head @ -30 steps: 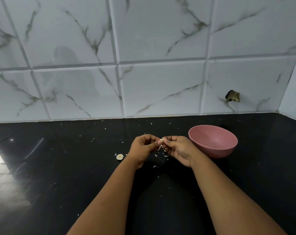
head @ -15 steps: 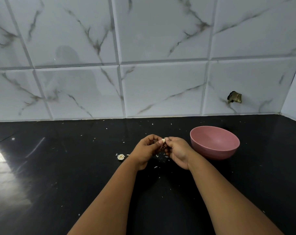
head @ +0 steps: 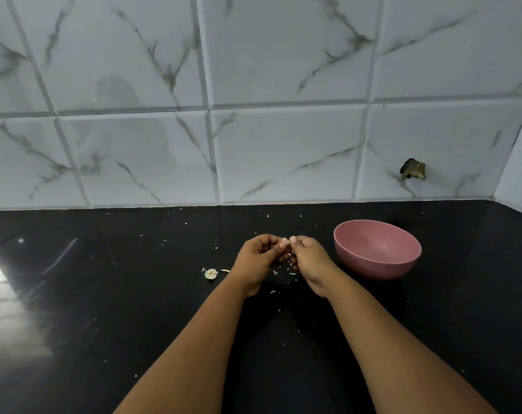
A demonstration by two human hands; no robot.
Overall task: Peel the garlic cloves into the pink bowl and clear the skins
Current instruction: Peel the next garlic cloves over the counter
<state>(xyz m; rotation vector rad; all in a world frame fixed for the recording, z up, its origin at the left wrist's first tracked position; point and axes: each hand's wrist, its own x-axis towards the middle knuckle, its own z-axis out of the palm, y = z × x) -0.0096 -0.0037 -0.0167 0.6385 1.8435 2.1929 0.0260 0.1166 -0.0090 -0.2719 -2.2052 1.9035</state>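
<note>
Pinching one small garlic clove between their fingertips, the left hand and right hand could fumble it onto the counter among scattered skins, missing the pink bowl just right.

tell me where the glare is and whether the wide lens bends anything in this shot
Head view: a bright window reflection glares off the glossy black counter at the left edge; the wall tile grout lines bow and splay outward, typical wide-angle distortion; the hands and pink bowl are evenly lit and fairly sharp.
</note>
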